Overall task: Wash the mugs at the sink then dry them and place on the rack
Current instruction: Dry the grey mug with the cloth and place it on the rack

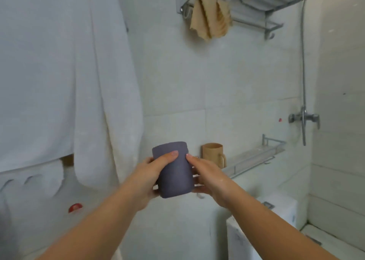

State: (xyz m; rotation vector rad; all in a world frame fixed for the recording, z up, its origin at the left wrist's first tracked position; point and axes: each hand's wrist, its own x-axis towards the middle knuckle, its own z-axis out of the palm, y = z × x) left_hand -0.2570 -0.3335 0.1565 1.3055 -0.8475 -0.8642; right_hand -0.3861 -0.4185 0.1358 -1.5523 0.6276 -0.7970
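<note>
1. Both hands grip the grey mug (174,170) between them, holding it upright in the air with its open mouth at the top.
2. On its own side, the left hand (147,177) curls round the mug's wall, thumb laid across the near face just under the rim, the other fingers wrapped behind and out of sight.
3. Opposite it, the right hand (207,177) clamps the other side, thumb tip pressed to the wall near the rim, fingers curled round the far side and under the base.
4. Just beyond the right hand, a tan mug (213,154) with a handle stands upright on the near end of a metal wall shelf (254,157), apart from the grey mug.
5. That shelf runs away to the right of the grip, toward a shower mixer tap (304,118) and its hose on the tiled wall.
6. High above the grip, a tan cloth (210,19) hangs from a chrome towel rack (256,23) with folded white towels stacked on top.
7. Left of the grip, a large white towel (65,72) hangs down past the level of the hands.
8. Below and left of the left forearm, a small red object (75,207) shows; what it is cannot be told.
9. Below the right forearm sits a white box-shaped fixture (276,210).
</note>
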